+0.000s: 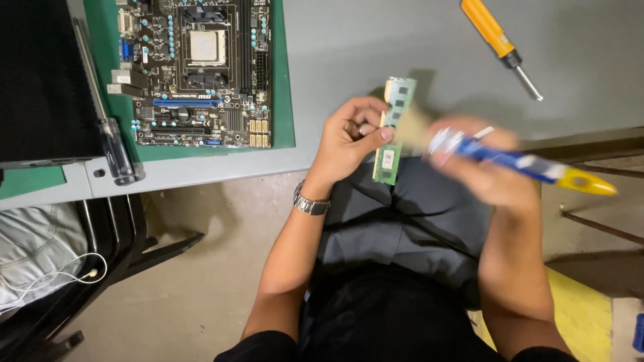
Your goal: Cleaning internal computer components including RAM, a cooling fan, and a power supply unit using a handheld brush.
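two hands meet over our lap, just off the near edge of the grey table point(402, 47). our left hand point(352, 134) is closed around a green memory module point(394, 131), pinching its long edge between thumb and curled fingers so that the stick stands nearly upright, its top end level with the table edge and its lower end above our dark trousers. a ring shows on one finger, and a metal wristwatch point(310, 202) sits on that wrist. our right hand point(479, 161) is blurred by motion; it is wrapped around the blue and yellow handle of a brush point(537, 166), whose pale bristles lie against the face of the module, while the yellow tip of the handle points away to the right. on the table to the left, a black motherboard point(201, 70) lies on a green mat point(285, 100), well apart from both hands. a screwdriver with a clear dark handle point(114, 144) rests beside the mat near the table's edge, and an orange-handled screwdriver point(500, 43) lies farther back on the right. below the table at the left we see a black chair frame point(114, 248) with a white cable point(60, 275) draped over grey cloth.
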